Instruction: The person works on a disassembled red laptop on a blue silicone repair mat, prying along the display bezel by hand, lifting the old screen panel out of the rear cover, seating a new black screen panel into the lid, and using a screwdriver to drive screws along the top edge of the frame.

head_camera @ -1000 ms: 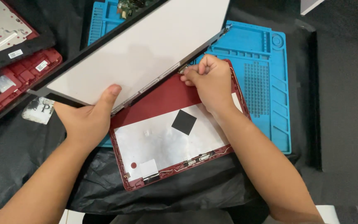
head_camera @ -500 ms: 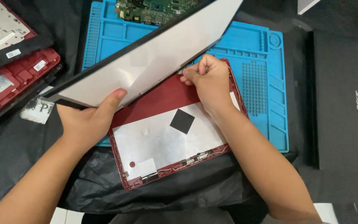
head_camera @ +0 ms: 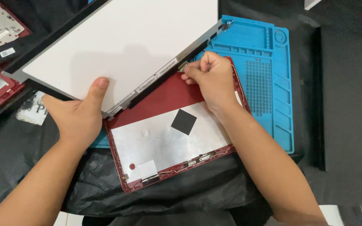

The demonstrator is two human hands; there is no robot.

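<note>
My left hand (head_camera: pixel 78 119) has a clenched grip on the lower edge of the flat white rectangular display panel (head_camera: pixel 118 50), thumb pressed on its face, tilting it above the red plastic laptop lid shell (head_camera: pixel 168 129) with its silver foil lining. My right hand (head_camera: pixel 212 79) pinches what looks like a small connector at the panel's edge. Both lie over the blue silicone work mat (head_camera: pixel 269 83).

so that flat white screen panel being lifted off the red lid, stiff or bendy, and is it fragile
Probably fairly stiff: the screen panel stays flat though the left hand grips only one edge. Likely light for its size, being thin and held up that way. Probably fragile: the right hand pinches a small connector at its edge above the red lid, so tugging could harm it.
</note>
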